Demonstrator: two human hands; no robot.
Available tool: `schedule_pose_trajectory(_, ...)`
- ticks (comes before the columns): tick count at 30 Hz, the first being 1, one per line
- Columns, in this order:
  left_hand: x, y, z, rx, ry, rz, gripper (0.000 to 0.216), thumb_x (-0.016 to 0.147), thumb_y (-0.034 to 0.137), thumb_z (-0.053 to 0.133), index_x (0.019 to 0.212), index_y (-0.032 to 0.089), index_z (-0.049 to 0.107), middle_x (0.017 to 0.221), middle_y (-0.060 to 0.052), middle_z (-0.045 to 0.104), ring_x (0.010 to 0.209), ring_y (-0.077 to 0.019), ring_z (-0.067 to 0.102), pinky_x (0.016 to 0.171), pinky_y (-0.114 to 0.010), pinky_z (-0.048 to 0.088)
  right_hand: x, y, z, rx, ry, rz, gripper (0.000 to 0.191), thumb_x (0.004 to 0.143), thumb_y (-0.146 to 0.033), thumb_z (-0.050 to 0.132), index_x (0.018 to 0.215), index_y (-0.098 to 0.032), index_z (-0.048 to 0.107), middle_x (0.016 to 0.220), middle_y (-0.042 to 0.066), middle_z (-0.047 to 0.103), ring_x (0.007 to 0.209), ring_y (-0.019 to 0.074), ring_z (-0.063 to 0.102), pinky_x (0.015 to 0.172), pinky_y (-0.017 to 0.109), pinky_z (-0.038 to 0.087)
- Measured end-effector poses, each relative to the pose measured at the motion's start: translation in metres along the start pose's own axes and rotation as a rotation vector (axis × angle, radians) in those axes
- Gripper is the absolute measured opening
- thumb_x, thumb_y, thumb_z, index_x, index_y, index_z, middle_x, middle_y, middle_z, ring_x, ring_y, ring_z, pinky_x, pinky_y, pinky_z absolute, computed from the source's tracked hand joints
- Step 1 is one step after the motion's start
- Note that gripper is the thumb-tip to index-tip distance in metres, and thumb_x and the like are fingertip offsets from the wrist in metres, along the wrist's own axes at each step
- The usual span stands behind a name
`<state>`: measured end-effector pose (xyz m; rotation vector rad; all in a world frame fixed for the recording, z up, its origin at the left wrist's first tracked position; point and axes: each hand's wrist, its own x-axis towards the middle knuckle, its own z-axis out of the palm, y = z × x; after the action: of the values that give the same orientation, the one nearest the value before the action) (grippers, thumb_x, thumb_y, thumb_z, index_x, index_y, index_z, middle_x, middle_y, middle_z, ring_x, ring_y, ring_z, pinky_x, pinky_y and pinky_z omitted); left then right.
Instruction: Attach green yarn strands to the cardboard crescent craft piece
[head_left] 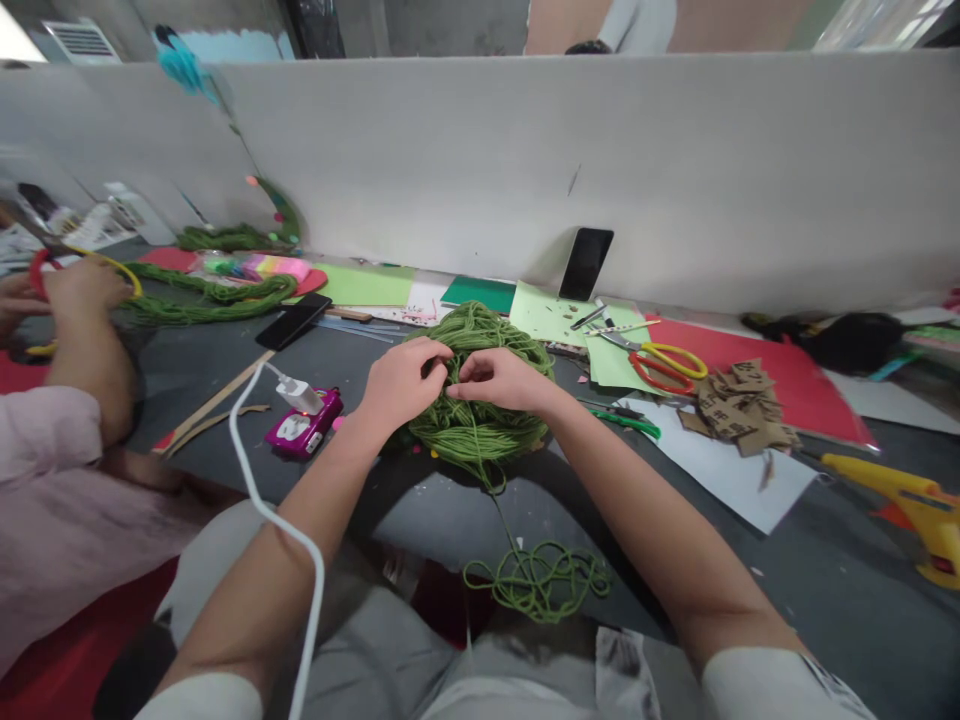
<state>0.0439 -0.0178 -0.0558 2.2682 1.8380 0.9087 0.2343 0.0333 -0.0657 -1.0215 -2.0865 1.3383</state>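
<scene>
Green yarn in a large rounded bundle [484,440] rests on the dark grey surface [825,570], directly in front of the person. One strand runs from its near side toward a loose tangle of green yarn [540,585] by the near edge.

Both hands are on top of the bundle, close together with a narrow gap between them. Left hand [405,380]: fingers bent, thumb near the index finger. Right hand [499,380]: fingers curled toward the thumb. Whether either one grips a strand cannot be determined.

Containers: a white plastic bottle [141,213] stands at far left near the pale partition [420,160]; contents cannot be told. Right of it, nearer the person, lies a pink and yellow packet [274,267]; detail too blurred to identify.

Left of the bundle, a purple power socket block [306,428] carries a white charger plug [298,395]. Beyond it, a black phone [294,320] lies flat; a second dark phone [586,262] leans against the partition.

Right of the bundle: scissors with red and yellow handles [667,365], brown cardboard pieces [739,408] heaped partly on a white paper sheet [727,480], and a yellow glue gun [900,490].

At left, a co-worker's hand [90,285] holds scissors.
</scene>
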Motion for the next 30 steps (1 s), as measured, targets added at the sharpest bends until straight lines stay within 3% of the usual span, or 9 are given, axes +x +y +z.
schedule_pose_trajectory(4, 0.000, -0.002, 0.000, 0.038, -0.017, -0.047, 0.023, 0.091, 0.032, 0.058, 0.103, 0.028, 0.077, 0.106, -0.001, 0.078, 0.090, -0.0216, 0.069, 0.072, -0.031, 0.047, -0.002, -0.002, -0.002, -0.007, -0.013, -0.035, 0.019, 0.079, -0.033, 0.069, 0.078, -0.015, 0.065, 0.071, 0.000, 0.062, 0.064, 0.0109, 0.051, 0.064, 0.028, 0.041)
schedule_pose_trajectory(12, 0.005, 0.003, 0.007, 0.119, -0.058, -0.258, 0.036, 0.087, 0.062, 0.063, 0.093, 0.029, 0.072, 0.099, -0.001, 0.076, 0.090, -0.0241, 0.069, 0.067, -0.033, 0.044, -0.021, -0.014, -0.032, -0.067, -0.083, 0.024, 0.021, 0.083, -0.034, 0.065, 0.083, -0.014, 0.072, 0.074, 0.003, 0.065, 0.068, 0.0143, 0.059, 0.064, 0.028, 0.045)
schedule_pose_trajectory(15, 0.007, 0.000, 0.012, 0.116, -0.037, -0.294, 0.030, 0.086, 0.057, 0.066, 0.091, 0.028, 0.068, 0.096, -0.001, 0.075, 0.089, -0.0242, 0.069, 0.069, -0.033, 0.046, -0.026, -0.022, -0.036, -0.117, -0.110, 0.003, 0.020, 0.083, -0.033, 0.065, 0.081, -0.015, 0.072, 0.069, 0.002, 0.063, 0.066, 0.0139, 0.057, 0.061, 0.028, 0.042)
schedule_pose_trajectory(18, 0.008, -0.004, 0.017, 0.149, 0.074, -0.225, 0.021, 0.086, 0.043, 0.069, 0.096, 0.025, 0.066, 0.107, -0.006, 0.072, 0.101, -0.0273, 0.067, 0.080, -0.037, 0.050, -0.029, -0.028, -0.035, -0.155, -0.138, -0.021, 0.022, 0.085, -0.035, 0.064, 0.080, -0.015, 0.073, 0.066, 0.001, 0.060, 0.062, 0.0126, 0.052, 0.058, 0.027, 0.039)
schedule_pose_trajectory(21, 0.011, -0.008, 0.020, 0.217, 0.188, -0.114, 0.054, 0.076, 0.038, 0.080, 0.123, 0.020, 0.061, 0.143, -0.017, 0.057, 0.130, -0.0379, 0.053, 0.101, -0.047, 0.047, -0.029, -0.031, -0.031, -0.180, -0.154, -0.053, 0.023, 0.086, -0.035, 0.063, 0.080, -0.015, 0.072, 0.064, 0.000, 0.058, 0.058, 0.0107, 0.045, 0.056, 0.027, 0.036)
schedule_pose_trajectory(23, 0.013, -0.010, 0.022, 0.217, 0.168, -0.061, 0.081, 0.070, 0.039, 0.084, 0.141, 0.019, 0.051, 0.157, -0.019, 0.045, 0.142, -0.0414, 0.043, 0.110, -0.051, 0.042, -0.029, -0.031, -0.029, -0.175, -0.155, -0.075, 0.023, 0.086, -0.035, 0.062, 0.080, -0.015, 0.072, 0.064, -0.001, 0.057, 0.059, 0.0106, 0.044, 0.057, 0.027, 0.036)
schedule_pose_trajectory(25, 0.017, -0.012, 0.023, 0.174, 0.092, -0.062, 0.081, 0.075, 0.041, 0.080, 0.147, 0.022, 0.047, 0.154, -0.016, 0.051, 0.138, -0.0394, 0.049, 0.109, -0.049, 0.043, -0.030, -0.031, -0.028, -0.163, -0.157, -0.092, 0.023, 0.087, -0.035, 0.062, 0.080, -0.016, 0.072, 0.063, -0.001, 0.056, 0.059, 0.0109, 0.044, 0.057, 0.027, 0.035)
schedule_pose_trajectory(28, 0.021, -0.012, 0.025, 0.100, 0.012, -0.149, 0.056, 0.085, 0.039, 0.067, 0.139, 0.027, 0.057, 0.133, -0.009, 0.070, 0.120, -0.0350, 0.065, 0.098, -0.043, 0.049, -0.032, -0.032, -0.028, -0.156, -0.164, -0.106, 0.024, 0.088, -0.035, 0.061, 0.080, -0.015, 0.072, 0.062, -0.002, 0.053, 0.057, 0.0099, 0.040, 0.055, 0.027, 0.033)
schedule_pose_trajectory(30, 0.023, -0.011, 0.026, 0.074, 0.015, -0.187, 0.045, 0.088, 0.039, 0.063, 0.131, 0.029, 0.064, 0.125, -0.007, 0.074, 0.113, -0.0338, 0.068, 0.091, -0.041, 0.050, -0.033, -0.034, -0.029, -0.150, -0.165, -0.104, 0.024, 0.088, -0.035, 0.062, 0.080, -0.015, 0.072, 0.062, -0.002, 0.052, 0.057, 0.0093, 0.039, 0.055, 0.026, 0.033)
